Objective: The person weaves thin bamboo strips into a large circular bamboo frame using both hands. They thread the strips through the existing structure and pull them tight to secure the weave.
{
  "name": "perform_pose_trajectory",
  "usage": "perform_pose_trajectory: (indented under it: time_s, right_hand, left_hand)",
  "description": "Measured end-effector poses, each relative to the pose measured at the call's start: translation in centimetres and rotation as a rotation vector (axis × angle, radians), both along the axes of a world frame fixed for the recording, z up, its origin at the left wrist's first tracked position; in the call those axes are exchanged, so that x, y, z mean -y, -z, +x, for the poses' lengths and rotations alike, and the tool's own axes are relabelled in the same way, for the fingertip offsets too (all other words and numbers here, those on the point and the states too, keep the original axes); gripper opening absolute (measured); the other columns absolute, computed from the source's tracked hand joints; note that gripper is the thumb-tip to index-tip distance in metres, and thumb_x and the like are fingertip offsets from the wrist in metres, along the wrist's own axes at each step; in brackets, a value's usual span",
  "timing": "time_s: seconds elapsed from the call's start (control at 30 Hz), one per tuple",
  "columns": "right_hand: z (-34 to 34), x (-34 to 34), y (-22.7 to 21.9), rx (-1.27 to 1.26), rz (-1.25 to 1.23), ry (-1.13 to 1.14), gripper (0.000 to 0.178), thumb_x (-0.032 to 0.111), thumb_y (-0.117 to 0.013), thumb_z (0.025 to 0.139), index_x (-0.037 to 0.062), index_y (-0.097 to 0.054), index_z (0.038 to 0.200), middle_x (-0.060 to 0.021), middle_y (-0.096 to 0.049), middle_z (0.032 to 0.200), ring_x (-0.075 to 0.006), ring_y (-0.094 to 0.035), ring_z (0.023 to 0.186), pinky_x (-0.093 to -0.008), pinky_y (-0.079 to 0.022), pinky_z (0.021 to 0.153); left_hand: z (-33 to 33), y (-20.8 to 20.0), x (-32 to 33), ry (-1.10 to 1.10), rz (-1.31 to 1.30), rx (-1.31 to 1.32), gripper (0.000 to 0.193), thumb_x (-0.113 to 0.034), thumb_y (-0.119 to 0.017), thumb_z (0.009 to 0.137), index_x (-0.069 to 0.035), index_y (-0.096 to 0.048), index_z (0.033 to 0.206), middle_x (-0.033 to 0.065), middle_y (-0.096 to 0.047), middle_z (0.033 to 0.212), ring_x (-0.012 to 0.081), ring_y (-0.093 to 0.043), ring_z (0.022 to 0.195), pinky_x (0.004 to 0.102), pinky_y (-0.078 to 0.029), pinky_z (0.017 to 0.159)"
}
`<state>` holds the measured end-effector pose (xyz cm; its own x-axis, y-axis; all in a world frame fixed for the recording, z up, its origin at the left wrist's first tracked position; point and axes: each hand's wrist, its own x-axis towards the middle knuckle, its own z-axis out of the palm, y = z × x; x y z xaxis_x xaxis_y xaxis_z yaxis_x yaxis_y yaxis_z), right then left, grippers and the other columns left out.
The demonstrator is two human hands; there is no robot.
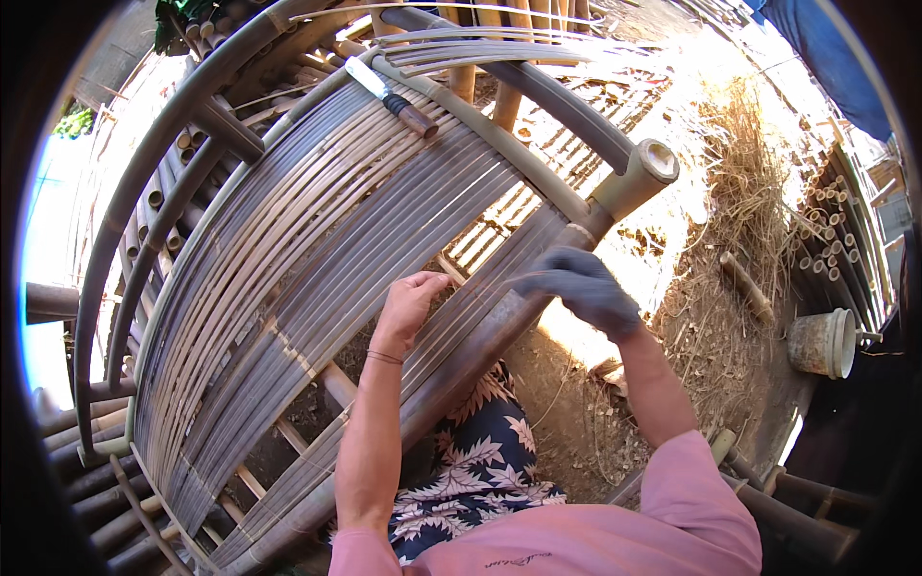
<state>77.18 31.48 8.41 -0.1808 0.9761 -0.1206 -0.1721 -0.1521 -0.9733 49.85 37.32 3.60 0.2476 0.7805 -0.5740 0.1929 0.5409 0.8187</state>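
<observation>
A bamboo bench frame with dark and pale slats [317, 202] lies before me. My left hand [411, 305], bare, is closed in a pinch over the gap between the main slats and the near slats; what it grips is too small to make out. Close to its fingertips is the end of a pale bamboo crosspiece [451, 269]. My right hand [584, 293] wears a grey glove and is over the thick near rail [480, 341]. Motion smears its fingers, which point toward my left hand. A knife [394, 101] with a dark and wooden handle rests across the far slats.
Thick bamboo poles [547, 106] form the frame's sides. On the right are a straw heap [749, 163], stacked bamboo tubes [831, 226], a dirty white bucket [821, 343] and a short bamboo piece [746, 286] on the ground. More bamboo poles [106, 490] lie at lower left.
</observation>
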Motion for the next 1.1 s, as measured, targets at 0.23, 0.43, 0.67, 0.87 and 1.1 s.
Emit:
perform_pose_trajectory:
  time_s: [0.23, 0.43, 0.67, 0.87, 1.1]
  right_hand:
    - [18.3, 13.0, -14.0, -0.536, 0.457, 0.202, 0.054, 0.027, -0.023, 0.111, 0.0117, -0.053, 0.069, 0.0011, -0.041, 0.050, -0.0117, -0.040, 0.045, -0.0312, -0.045, 0.054]
    - [22.1, 12.6, -6.5, 0.228, -0.232, 0.899, 0.047, 0.049, -0.042, 0.106, 0.0076, -0.063, 0.109, -0.0021, -0.060, 0.079, -0.0133, -0.053, 0.057, -0.0335, -0.055, 0.064]
    - [-5.1, 4.1, 0.0, -0.037, -0.672, -0.299, 0.047, 0.047, -0.055, 0.100, 0.0038, -0.062, 0.117, -0.0088, -0.064, 0.075, -0.0181, -0.061, 0.054, -0.0366, -0.059, 0.055]
    - [-0.9, -4.0, -1.5, 0.400, -0.172, 0.161, 0.024, 0.024, -0.059, 0.097, 0.0038, -0.066, 0.085, 0.0003, -0.053, 0.065, -0.0086, -0.053, 0.055, -0.0270, -0.049, 0.054]
    - [0.7, -5.4, -3.8, -0.526, 0.192, -0.245, 0.021, 0.022, -0.061, 0.098, 0.0036, -0.071, 0.093, -0.0122, -0.070, 0.113, -0.0184, -0.065, 0.087, -0.0377, -0.051, 0.085]
  left_hand:
    - [9.4, -3.3, 5.4, 0.402, 1.173, -0.329, 0.040, -0.029, -0.069, 0.090, -0.005, -0.063, 0.121, 0.0176, -0.064, 0.115, 0.0323, -0.059, 0.106, 0.0450, -0.047, 0.094]
    - [16.0, -7.2, 15.1, 0.336, 1.396, 0.073, 0.018, -0.020, -0.067, 0.078, -0.009, -0.053, 0.075, 0.0062, -0.048, 0.079, 0.0220, -0.051, 0.079, 0.0395, -0.044, 0.077]
    - [13.4, -6.6, 20.1, 0.546, 1.426, -0.050, 0.022, -0.024, -0.070, 0.071, -0.008, -0.063, 0.084, 0.0055, -0.054, 0.086, 0.0229, -0.055, 0.090, 0.0458, -0.041, 0.099]
    - [6.3, -5.4, 11.5, -0.067, 1.148, -0.280, 0.034, -0.017, -0.064, 0.087, -0.001, -0.064, 0.117, 0.0185, -0.058, 0.121, 0.0352, -0.055, 0.115, 0.0488, -0.043, 0.101]
    - [1.4, 3.8, 1.2, 0.266, 0.276, -0.497, 0.037, -0.028, -0.051, 0.097, 0.003, -0.067, 0.108, 0.0277, -0.066, 0.093, 0.0387, -0.066, 0.085, 0.0470, -0.052, 0.082]
